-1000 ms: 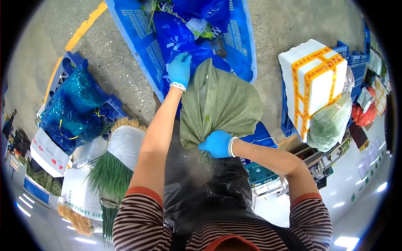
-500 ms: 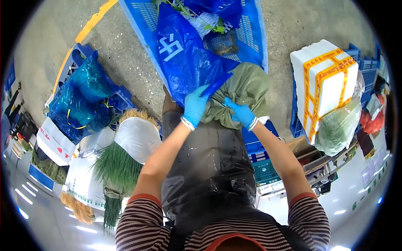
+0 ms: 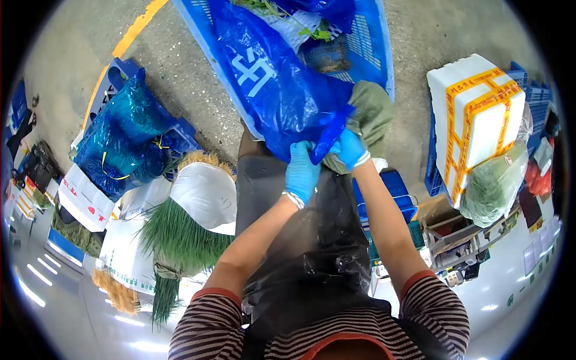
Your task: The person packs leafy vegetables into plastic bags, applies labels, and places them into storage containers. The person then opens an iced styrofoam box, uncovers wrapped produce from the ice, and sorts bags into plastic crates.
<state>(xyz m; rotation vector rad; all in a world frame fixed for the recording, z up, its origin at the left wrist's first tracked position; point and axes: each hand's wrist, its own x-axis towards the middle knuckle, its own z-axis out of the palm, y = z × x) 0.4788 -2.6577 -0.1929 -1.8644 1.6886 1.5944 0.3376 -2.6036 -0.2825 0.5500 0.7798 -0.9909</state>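
Observation:
A blue plastic bag (image 3: 273,99) with white markings lies over the near end of a blue plastic crate (image 3: 217,63). My left hand (image 3: 302,173), in a light-blue glove, is closed on the bag's near edge. Close beside it, my right hand (image 3: 350,149), gloved the same way, pinches a raised fold of the same bag; its fingertips are partly hidden. A dull green bag (image 3: 372,111) sits behind and under my right hand, bunched up. Leafy green stems (image 3: 312,31) show farther inside the crate.
On the left, shiny blue wrapped bundles (image 3: 123,141) sit in a crate, near long green stalks (image 3: 177,237) wrapped in white. To the right stands a white foam box (image 3: 474,108) with yellow tape, a clear bag of greens (image 3: 495,186) against it. A black apron (image 3: 300,240) covers my front.
My right hand has let go of the gathered green bag and moved left to the blue bag's edge. The green bag has sagged. My left hand has moved slightly down and right.

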